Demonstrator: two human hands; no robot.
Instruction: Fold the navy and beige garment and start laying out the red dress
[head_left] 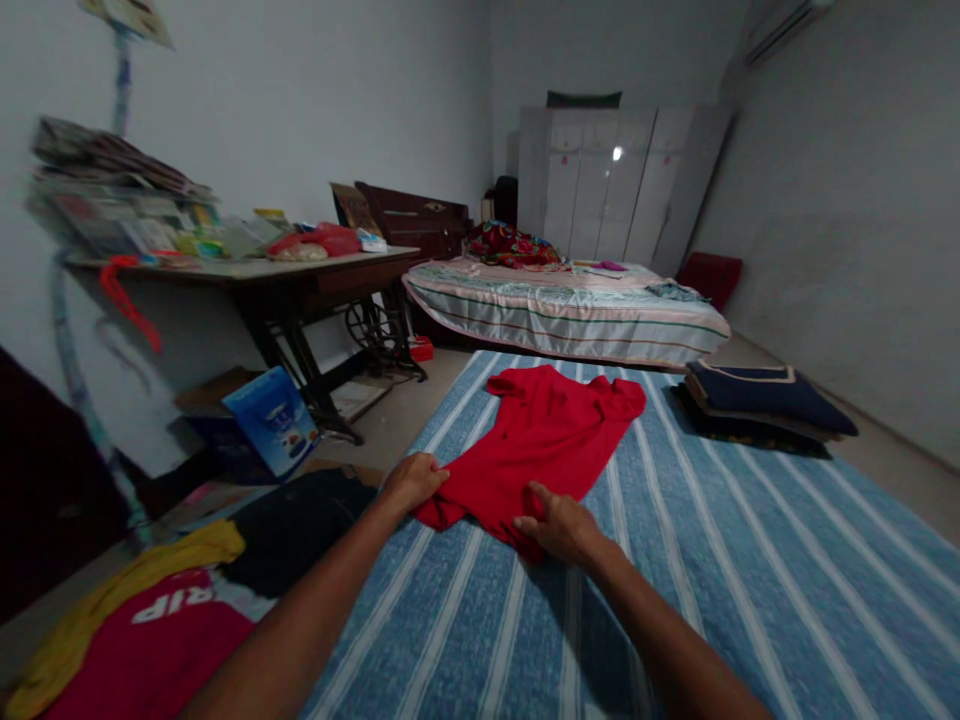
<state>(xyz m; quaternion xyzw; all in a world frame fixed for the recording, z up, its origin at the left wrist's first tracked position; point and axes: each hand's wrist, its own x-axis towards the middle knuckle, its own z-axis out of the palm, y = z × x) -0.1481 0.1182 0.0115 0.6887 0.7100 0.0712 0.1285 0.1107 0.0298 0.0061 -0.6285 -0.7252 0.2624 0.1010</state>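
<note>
A red T-shirt lies spread on a blue bedsheet with white stripes, its sleeves at the far end and its near part bunched and creased. My left hand pinches the shirt's near left edge between thumb and fingers. On the near right side, my right hand grips the fabric, with the thumb and index finger closed around a fold. The cloth between the two hands is slightly lifted and wrinkled.
Folded dark clothes are stacked to the right on the striped sheet. Loose clothes, including a yellow garment and a pink one with lettering, lie at the lower left. A sewing machine table stands left; another bed is beyond.
</note>
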